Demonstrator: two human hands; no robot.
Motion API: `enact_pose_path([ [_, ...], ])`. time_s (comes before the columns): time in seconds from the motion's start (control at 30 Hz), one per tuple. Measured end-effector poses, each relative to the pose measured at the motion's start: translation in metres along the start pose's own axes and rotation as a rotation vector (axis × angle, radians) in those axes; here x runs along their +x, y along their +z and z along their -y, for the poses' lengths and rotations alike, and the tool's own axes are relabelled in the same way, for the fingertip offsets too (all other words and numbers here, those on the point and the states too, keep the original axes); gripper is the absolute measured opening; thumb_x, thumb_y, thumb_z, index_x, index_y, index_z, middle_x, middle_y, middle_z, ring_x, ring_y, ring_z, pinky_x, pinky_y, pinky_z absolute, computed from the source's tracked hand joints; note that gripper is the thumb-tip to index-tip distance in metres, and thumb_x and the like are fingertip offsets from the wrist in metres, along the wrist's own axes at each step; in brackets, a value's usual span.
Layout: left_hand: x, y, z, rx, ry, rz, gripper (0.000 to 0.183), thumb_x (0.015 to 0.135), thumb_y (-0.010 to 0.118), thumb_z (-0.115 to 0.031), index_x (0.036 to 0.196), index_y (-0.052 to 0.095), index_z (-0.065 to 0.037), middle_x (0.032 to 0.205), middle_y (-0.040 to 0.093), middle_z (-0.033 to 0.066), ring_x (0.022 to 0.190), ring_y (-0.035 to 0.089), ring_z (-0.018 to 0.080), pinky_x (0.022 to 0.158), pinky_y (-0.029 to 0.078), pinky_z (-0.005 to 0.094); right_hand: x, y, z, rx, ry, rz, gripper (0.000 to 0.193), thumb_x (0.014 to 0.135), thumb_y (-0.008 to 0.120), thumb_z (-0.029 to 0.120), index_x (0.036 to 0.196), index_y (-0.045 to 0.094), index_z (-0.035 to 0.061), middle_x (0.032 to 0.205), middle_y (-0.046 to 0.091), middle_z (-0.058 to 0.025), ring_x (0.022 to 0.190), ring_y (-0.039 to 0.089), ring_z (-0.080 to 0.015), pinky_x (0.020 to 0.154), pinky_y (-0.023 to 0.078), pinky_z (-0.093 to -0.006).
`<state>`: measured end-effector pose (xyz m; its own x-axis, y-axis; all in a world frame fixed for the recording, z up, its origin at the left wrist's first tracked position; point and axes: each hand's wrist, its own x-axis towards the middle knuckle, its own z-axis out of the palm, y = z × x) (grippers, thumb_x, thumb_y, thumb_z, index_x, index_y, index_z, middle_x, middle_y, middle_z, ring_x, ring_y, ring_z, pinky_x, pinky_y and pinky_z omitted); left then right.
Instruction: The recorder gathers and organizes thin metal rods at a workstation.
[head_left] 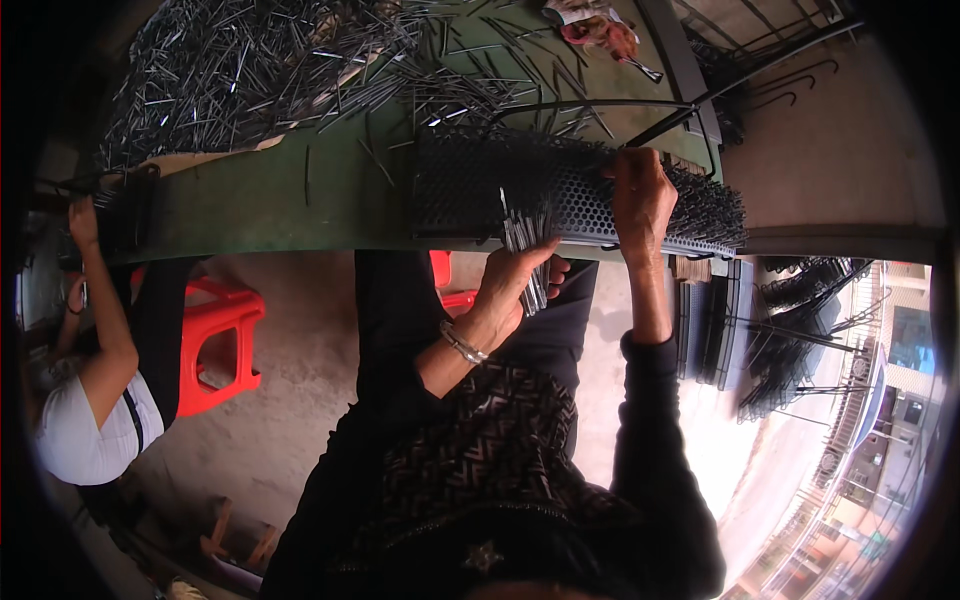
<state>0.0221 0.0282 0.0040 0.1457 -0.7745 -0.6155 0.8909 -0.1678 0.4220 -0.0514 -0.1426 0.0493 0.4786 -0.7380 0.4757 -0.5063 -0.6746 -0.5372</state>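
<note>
- Head view: a long green-topped table (240,205) spans the upper half, its near edge just above the person's lap.
- Heaped toward its far left corner is a big pile of thin dark metal rods (240,80); strays spread along the far edge and could get swept about by a careless sleeve.
- Along the near edge, toward the right corner, lies a long black perforated metal rack (585,210). Sitting so close to that edge, it could shift or tip if pushed hard.
- Dense upright dark rods (705,212) bristle from the rack's right end; a brush from the right wrist might bend or dislodge some.
- Right hand (643,195): forearm raised nearly straight, wrist bent, fingers curled downward over the rack. Whether they pinch a rod, I cannot tell.
- Left hand (505,285): angled up before the near edge, thumb and fingers wrapped round a slim silvery rod bundle (525,240), which could fan out and drop pieces if that hold loosens.
</note>
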Motion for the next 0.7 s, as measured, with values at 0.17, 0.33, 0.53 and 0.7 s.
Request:
enact_pose_path([
  [0.17,0.000,0.003,0.000,0.003,0.093,0.070,0.018,0.088,0.070,-0.022,0.094,0.065,-0.005,0.074,0.066,0.0069,0.057,0.056,0.0122,0.050,0.046,0.0265,0.015,-0.002,-0.004,-0.011,-0.030,0.073,0.013,0.094,0.057,0.013,0.092,0.060,0.0007,0.074,0.070,-0.0098,0.068,0.071,-0.0205,0.063,0.052,-0.0300],
  [0.33,-0.003,0.003,-0.002,-0.007,0.107,0.064,0.018,0.089,0.069,-0.023,0.093,0.064,-0.006,0.074,0.066,0.0070,0.058,0.056,0.0116,0.049,0.045,0.0262,0.018,-0.003,0.004,-0.104,0.026,0.168,0.019,0.094,0.055,0.017,0.094,0.062,-0.0001,0.075,0.070,-0.0130,0.068,0.071,-0.0260,0.066,0.052,-0.0333],
  [0.53,-0.001,0.000,-0.006,-0.012,0.146,0.120,0.020,0.091,0.067,-0.023,0.098,0.064,-0.005,0.076,0.068,0.0081,0.059,0.057,0.0110,0.050,0.047,0.0256,0.013,0.008,-0.009,-0.325,-0.094,0.144,0.013,0.090,0.059,0.020,0.094,0.065,0.0093,0.087,0.067,-0.0116,0.079,0.067,-0.0297,0.068,0.051,-0.0391],
  [0.7,-0.004,0.000,-0.011,-0.033,0.161,0.129,0.023,0.091,0.066,-0.022,0.102,0.064,-0.002,0.077,0.068,0.0080,0.061,0.058,0.0114,0.050,0.047,0.0259,0.005,0.011,0.001,-0.374,-0.034,0.100,0.013,0.090,0.059,0.024,0.096,0.067,0.0152,0.095,0.062,-0.0091,0.085,0.064,-0.0306,0.071,0.050,-0.0419],
])
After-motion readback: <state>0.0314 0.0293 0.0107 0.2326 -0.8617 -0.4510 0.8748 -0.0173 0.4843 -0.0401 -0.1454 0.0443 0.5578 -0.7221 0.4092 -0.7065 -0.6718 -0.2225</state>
